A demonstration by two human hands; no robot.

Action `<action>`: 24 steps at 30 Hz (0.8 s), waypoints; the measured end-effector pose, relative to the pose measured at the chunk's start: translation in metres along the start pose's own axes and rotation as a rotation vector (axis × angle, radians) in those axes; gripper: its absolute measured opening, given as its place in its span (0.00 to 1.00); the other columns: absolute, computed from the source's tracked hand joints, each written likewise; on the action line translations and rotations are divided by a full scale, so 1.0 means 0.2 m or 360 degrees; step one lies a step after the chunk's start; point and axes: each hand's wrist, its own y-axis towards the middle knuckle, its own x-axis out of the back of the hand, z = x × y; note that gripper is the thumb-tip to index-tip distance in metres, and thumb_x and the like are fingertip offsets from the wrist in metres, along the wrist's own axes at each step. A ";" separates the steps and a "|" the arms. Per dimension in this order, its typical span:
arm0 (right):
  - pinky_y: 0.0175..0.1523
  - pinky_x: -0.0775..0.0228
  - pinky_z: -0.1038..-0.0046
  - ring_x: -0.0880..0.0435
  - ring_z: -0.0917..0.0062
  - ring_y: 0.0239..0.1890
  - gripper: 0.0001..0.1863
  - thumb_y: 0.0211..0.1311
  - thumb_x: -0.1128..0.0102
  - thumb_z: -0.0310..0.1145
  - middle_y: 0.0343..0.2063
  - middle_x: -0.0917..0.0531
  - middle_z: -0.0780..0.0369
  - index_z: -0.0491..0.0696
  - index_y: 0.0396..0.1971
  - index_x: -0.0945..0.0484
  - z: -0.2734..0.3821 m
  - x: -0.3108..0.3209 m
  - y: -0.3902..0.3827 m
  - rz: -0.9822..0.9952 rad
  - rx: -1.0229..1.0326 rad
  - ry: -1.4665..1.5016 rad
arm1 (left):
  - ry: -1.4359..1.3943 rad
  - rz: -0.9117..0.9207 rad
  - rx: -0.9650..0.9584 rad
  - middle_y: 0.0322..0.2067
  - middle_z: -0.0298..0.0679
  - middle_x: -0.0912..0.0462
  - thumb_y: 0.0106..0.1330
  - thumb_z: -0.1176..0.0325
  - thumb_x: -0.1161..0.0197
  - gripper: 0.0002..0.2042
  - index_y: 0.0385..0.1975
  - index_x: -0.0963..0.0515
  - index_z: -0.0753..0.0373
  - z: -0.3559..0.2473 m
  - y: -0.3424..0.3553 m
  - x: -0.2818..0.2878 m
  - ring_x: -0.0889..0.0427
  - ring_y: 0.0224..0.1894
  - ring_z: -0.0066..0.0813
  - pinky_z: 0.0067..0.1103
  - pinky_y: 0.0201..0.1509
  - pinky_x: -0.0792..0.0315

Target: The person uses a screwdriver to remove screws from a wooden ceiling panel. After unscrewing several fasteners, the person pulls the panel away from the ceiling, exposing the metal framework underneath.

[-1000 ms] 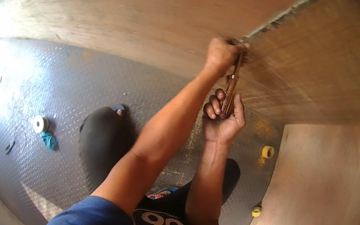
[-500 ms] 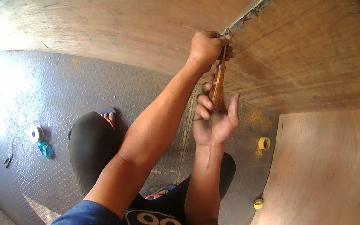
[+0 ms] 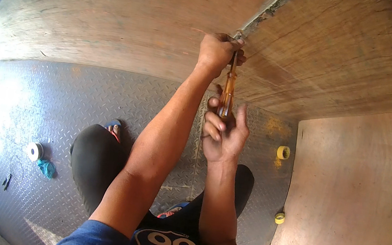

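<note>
A screwdriver (image 3: 227,94) with a clear amber handle points up and away from me, its tip at the seam (image 3: 262,18) between two plywood panels. My left hand (image 3: 218,54) is closed around the shaft close to the tip, thumb and fingers pinched together at the seam. Whether a screw sits between those fingertips cannot be seen. Below it, my right hand (image 3: 224,137) holds the handle's butt end, with curled fingers at its left side and the thumb standing off to the right.
Plywood walls (image 3: 352,196) rise ahead and at right above a steel tread-plate floor (image 3: 154,96). On the floor at left lie a white spool (image 3: 35,151), a crumpled teal bag (image 3: 46,168) and a small dark tool (image 3: 6,181). Two yellow tape rolls (image 3: 283,153) lie by the right wall.
Both hands and the screwdriver appear slightly further left, and the whole view has shifted a little. The right hand's fingers have curled a bit differently around the handle's end.
</note>
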 end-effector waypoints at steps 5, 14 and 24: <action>0.21 0.40 0.83 0.29 0.86 0.24 0.21 0.74 0.42 0.40 0.31 0.23 0.63 0.42 0.58 0.26 -0.03 -0.01 0.01 -0.0480 0.0495 -0.1118 | -0.0228 0.0046 0.0086 0.27 0.52 0.16 0.69 0.75 0.37 0.09 0.37 0.22 0.79 -0.02 -0.01 -0.01 0.12 0.28 0.40 0.29 0.29 0.17; 0.20 0.38 0.82 0.33 0.87 0.22 0.29 0.75 0.46 0.51 0.39 0.23 0.59 0.44 0.64 0.31 0.01 0.00 0.01 0.0155 -0.0089 0.0285 | -0.0229 -0.0034 -0.0021 0.30 0.51 0.15 0.71 0.72 0.36 0.11 0.37 0.23 0.78 0.02 -0.02 -0.05 0.11 0.30 0.40 0.29 0.31 0.15; 0.32 0.29 0.73 0.24 0.77 0.28 0.19 0.70 0.37 0.37 0.36 0.21 0.60 0.46 0.56 0.23 -0.01 0.07 0.11 -0.0546 0.1386 -0.1900 | 0.0239 -0.0123 -0.0123 0.30 0.48 0.15 0.69 0.71 0.32 0.12 0.35 0.22 0.76 0.03 -0.03 -0.04 0.12 0.26 0.39 0.30 0.29 0.16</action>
